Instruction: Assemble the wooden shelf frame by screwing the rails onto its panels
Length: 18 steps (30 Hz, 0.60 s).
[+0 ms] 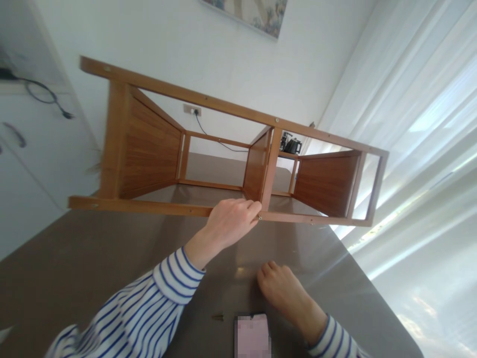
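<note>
A wooden shelf frame [149, 144] lies on its side on the brown table [93, 263], its open compartments facing me. My left hand [233, 221] is closed at the frame's near rail, fingertips pinched beside the middle upright, where a small screw [260, 218] shows. My right hand [285, 291] rests on the table in front of the frame, fingers curled under; nothing can be made out in it. Both wrists wear blue-and-white striped sleeves.
A phone [252, 334] lies at the table's near edge, with a small dark screw [218, 316] to its left. White curtains [421, 149] hang at the right. A white cabinet [33, 149] stands at the left. A kettle [292, 145] sits behind the frame.
</note>
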Each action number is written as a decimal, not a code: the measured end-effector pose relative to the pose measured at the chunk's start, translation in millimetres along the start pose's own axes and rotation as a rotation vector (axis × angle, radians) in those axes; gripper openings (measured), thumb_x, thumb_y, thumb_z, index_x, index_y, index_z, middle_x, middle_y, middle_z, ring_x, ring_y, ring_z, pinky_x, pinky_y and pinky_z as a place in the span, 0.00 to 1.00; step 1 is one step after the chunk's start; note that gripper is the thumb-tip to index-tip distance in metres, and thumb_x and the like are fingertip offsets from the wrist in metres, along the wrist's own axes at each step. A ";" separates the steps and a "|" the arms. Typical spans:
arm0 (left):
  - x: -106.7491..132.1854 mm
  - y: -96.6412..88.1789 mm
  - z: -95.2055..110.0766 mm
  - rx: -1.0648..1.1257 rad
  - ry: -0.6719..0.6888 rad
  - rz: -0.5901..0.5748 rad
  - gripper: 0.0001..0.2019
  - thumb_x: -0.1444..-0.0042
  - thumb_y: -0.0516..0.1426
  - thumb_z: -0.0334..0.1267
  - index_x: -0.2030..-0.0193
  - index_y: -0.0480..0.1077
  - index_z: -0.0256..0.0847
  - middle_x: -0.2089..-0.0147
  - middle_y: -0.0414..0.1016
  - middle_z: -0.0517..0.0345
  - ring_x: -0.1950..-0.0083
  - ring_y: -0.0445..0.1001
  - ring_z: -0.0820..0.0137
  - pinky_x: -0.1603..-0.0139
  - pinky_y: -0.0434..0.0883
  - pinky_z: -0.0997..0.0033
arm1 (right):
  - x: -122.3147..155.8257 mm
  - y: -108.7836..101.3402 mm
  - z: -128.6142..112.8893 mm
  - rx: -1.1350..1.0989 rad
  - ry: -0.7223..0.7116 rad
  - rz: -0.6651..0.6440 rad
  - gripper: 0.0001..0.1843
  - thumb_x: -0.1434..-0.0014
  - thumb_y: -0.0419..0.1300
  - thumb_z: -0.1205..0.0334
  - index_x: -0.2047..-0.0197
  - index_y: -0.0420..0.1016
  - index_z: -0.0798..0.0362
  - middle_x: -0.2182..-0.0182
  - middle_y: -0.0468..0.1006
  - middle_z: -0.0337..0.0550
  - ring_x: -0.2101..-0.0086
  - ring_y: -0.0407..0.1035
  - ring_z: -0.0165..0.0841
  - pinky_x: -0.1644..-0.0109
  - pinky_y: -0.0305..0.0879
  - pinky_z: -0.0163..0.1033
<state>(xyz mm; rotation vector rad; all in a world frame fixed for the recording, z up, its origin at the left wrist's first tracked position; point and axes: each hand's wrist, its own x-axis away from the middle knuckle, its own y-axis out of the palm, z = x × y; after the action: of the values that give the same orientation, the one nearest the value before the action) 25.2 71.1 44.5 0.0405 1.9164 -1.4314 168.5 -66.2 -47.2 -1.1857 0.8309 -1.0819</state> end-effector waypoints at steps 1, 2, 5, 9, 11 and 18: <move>0.0 -0.3 0.0 -0.005 0.001 -0.002 0.03 0.44 0.58 0.36 0.64 0.68 0.39 0.70 0.75 0.58 0.68 0.75 0.67 0.72 0.65 0.72 | 2.7 -2.7 3.3 -0.009 0.009 0.011 0.05 0.42 0.56 0.74 0.65 0.71 0.56 0.69 0.76 0.47 0.67 0.71 0.36 0.72 0.61 0.36; -0.1 -0.6 0.0 -0.010 0.004 -0.006 0.04 0.44 0.59 0.36 0.65 0.68 0.39 0.70 0.75 0.58 0.68 0.75 0.67 0.72 0.65 0.72 | 6.0 -6.2 6.9 -0.035 0.023 0.035 0.05 0.42 0.56 0.73 0.65 0.70 0.55 0.69 0.76 0.45 0.68 0.71 0.35 0.71 0.62 0.36; -0.1 -1.2 -0.3 -0.012 0.016 -0.015 0.04 0.44 0.59 0.36 0.64 0.68 0.39 0.70 0.75 0.58 0.68 0.74 0.67 0.72 0.65 0.71 | 17.3 -20.2 17.6 -0.264 0.069 0.220 0.05 0.41 0.54 0.72 0.64 0.68 0.53 0.70 0.75 0.40 0.68 0.71 0.31 0.66 0.64 0.35; 0.2 -0.1 -0.3 0.001 0.017 -0.010 0.05 0.45 0.59 0.36 0.64 0.68 0.39 0.68 0.75 0.57 0.67 0.75 0.66 0.70 0.66 0.71 | 23.0 -43.1 28.2 -0.626 0.096 0.612 0.05 0.39 0.54 0.68 0.61 0.68 0.51 0.64 0.77 0.41 0.63 0.73 0.30 0.58 0.68 0.36; 0.4 0.7 -0.3 0.004 0.009 -0.007 0.05 0.45 0.60 0.37 0.64 0.68 0.39 0.68 0.75 0.57 0.66 0.75 0.66 0.69 0.67 0.70 | 19.1 -52.2 30.0 -0.683 0.100 0.773 0.04 0.39 0.56 0.67 0.61 0.69 0.50 0.61 0.77 0.42 0.61 0.73 0.31 0.56 0.70 0.36; 0.4 -0.4 -1.0 0.005 0.022 -0.006 0.05 0.45 0.60 0.37 0.66 0.68 0.39 0.69 0.75 0.55 0.66 0.75 0.66 0.70 0.67 0.71 | -7.0 -57.3 22.8 -0.610 0.217 1.065 0.08 0.39 0.57 0.66 0.57 0.73 0.49 0.63 0.81 0.42 0.64 0.76 0.32 0.59 0.73 0.37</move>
<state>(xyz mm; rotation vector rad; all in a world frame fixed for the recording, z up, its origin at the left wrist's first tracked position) 24.2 71.7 44.8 0.0534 1.9321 -1.4452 175.6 -54.2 13.3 -0.8679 1.7672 -0.0535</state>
